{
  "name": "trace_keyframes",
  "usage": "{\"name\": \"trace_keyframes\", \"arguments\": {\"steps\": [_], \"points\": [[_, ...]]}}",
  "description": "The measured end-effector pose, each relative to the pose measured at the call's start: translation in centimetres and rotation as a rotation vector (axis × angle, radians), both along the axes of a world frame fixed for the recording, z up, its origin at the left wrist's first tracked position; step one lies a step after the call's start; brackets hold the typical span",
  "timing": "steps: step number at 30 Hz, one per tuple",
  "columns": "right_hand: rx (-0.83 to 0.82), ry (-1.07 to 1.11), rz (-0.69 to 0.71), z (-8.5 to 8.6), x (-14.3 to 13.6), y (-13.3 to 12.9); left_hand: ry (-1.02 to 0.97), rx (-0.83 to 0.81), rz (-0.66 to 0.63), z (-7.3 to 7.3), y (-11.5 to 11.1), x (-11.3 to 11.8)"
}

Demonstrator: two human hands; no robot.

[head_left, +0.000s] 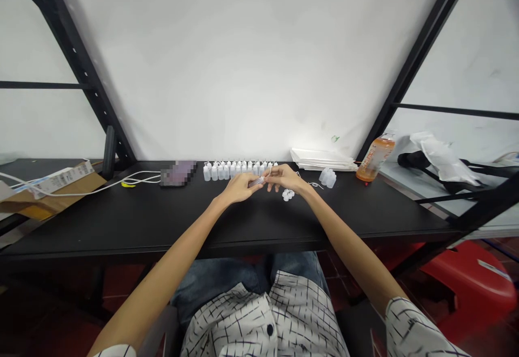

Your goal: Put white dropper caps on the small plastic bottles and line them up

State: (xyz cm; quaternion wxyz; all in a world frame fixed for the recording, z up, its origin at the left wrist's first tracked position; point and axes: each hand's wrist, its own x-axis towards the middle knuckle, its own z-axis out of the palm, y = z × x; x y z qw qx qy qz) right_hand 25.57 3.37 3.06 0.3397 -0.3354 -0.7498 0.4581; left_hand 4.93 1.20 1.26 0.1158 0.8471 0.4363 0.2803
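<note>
My left hand (241,186) is closed around a small translucent dropper bottle (257,182), which lies tilted with its top toward the right. At that top end, the thumb and forefinger of my right hand (286,178) pinch the white cap; its other fingers curl below. Behind both hands stands a row of similar small white-capped bottles (223,171), upright and close together. Just below my right hand lies a little pile of loose white caps (288,194). Farther right is a cluster of translucent bottles without visible caps (327,177).
A stack of white sheets or pouches (322,159) lies by the wall. At the right stands a tilted orange drink bottle (375,158). Leftward are a phone (178,173), a white cable (141,179) and a cardboard box (60,189). Black shelf posts (87,75) flank the black table (162,227).
</note>
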Motion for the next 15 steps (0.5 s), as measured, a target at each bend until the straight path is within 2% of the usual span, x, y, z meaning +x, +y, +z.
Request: {"name": "trace_keyframes", "arguments": {"steps": [15], "points": [[-0.033,0.023,0.020,0.22,0.38,-0.07,-0.058,-0.016,-0.051,0.01,0.16,0.03]]}}
